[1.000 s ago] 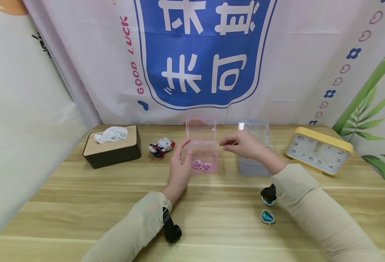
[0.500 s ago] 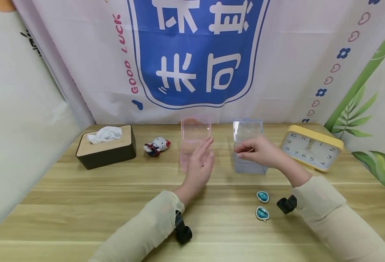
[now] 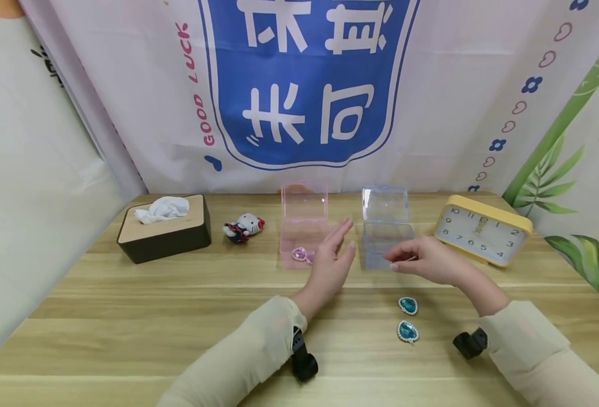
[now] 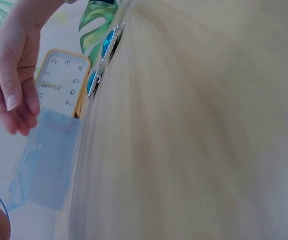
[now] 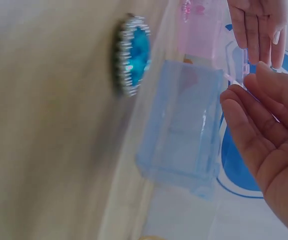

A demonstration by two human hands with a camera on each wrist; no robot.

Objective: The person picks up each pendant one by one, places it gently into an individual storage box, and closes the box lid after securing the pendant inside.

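Note:
My left hand (image 3: pixel 330 265), fingers straight, stands at the right side of the pink clear box (image 3: pixel 291 234), whose lid is up. Inside that box lies a purple heart-shaped gem ornament (image 3: pixel 300 254), partly hidden by the hand. Over the front right corner of the open-lidded pale blue clear box (image 3: pixel 374 257) is my right hand (image 3: pixel 426 260), its fingers loosely bent with nothing between them. Two teal gem ornaments with beaded edges, an upper one (image 3: pixel 408 306) and a lower one (image 3: pixel 408 332), lie on the table in front. The right wrist view shows one teal gem (image 5: pixel 137 55) up close.
On the wooden table (image 3: pixel 177 339), a tissue box (image 3: pixel 167 240) stands at the back left beside a small plush cat (image 3: pixel 245 227). A yellow-framed clock (image 3: pixel 485 232) leans at the back right. A printed cloth (image 3: pixel 442 113) hangs behind.
My left hand has moved right, from the pink box's left side to its right side. My right hand has passed from between the boxes to the blue box's front right.

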